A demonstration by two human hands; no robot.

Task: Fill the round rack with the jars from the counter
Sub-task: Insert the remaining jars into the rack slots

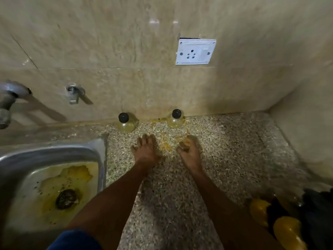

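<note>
Two clear jars with black lids stand against the back wall of the speckled counter (225, 150): a left jar (125, 123) and a right jar (176, 119). Both hold a little yellowish liquid. My left hand (146, 150) lies flat on the counter, fingers stretched toward the left jar, a short way in front of it. My right hand (189, 149) is curled around a small yellowish wad (185, 143), over a yellow smear (166, 145) on the counter. At the lower right edge, yellow-filled jars (286, 230) sit in a dark rack (315, 213), blurred.
A steel sink (54, 159) stained yellow sits left of the counter, with its drain (66, 199). A tap (8, 103) and a wall valve (74, 93) stick out above it. A white power socket (195, 51) is on the tiled wall. A side wall closes the counter's right.
</note>
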